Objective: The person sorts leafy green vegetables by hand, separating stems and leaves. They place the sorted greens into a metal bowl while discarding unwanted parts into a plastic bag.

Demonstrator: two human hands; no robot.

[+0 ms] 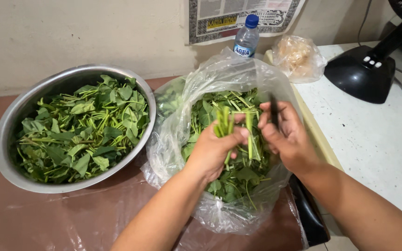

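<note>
Head view: person's two bare hands worked over a clear plastic bag (196, 88) of leafy greens, on a brown plastic-covered surface (47, 218).
Left hand (217, 151): clamped on a small bunch of green stalks (226, 123), cut ends up, held above the bag's mouth.
Right hand (287, 137): fingers curled together, thumb and fingertips pinching one stalk (249, 135) at the bunch; a dark thin thing showed by the fingers, too blurred to name.
Stalks location: in both hands, just over the greens in bag (238, 179), not yet in the bowl.
Steel bowl (5, 135): left of bag, near it, holding picked leaves and short stems (84, 128).
Step (judged): picking or snapping a stalk off the bunch, mid-sorting; bowl looked well filled, bag still held plenty.
Next move calls for (judged): firm left hold, a clean pull or snap by the right, without dropping loose pieces outside the bag.
Background: water bottle (246, 35) with blue cap behind bag, bag of pale snacks (298, 56) and black fan base (364, 74) on the white surface (378, 139) to the right.
</note>
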